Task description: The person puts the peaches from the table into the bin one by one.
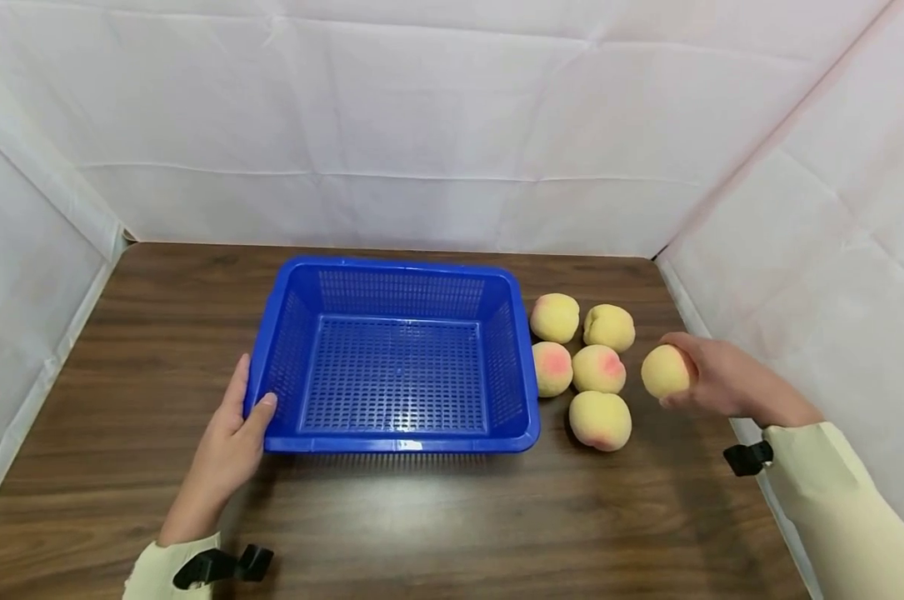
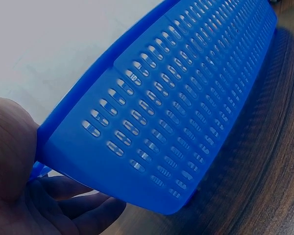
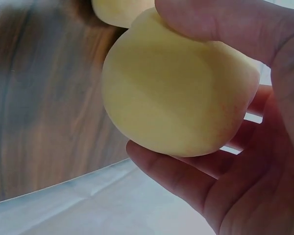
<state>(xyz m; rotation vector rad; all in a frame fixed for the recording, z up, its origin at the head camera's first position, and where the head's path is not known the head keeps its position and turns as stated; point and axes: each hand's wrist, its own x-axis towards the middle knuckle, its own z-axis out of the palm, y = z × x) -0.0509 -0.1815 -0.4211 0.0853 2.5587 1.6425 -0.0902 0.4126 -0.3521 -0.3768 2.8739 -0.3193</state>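
Peaches [image 1: 600, 422], six total. Left to right: left hand [image 1: 230, 442] pinching the left edge of one blue plastic basket [image 1: 402, 444], five peaches on the wooden surface [image 1: 407, 517] just right of it, then right hand [image 1: 710, 375] curled around the sixth peach [image 1: 665, 372]. Looks like the pick-up step; next move probably wants a steady basket and soft grip.

No lettering or numbers can be read.
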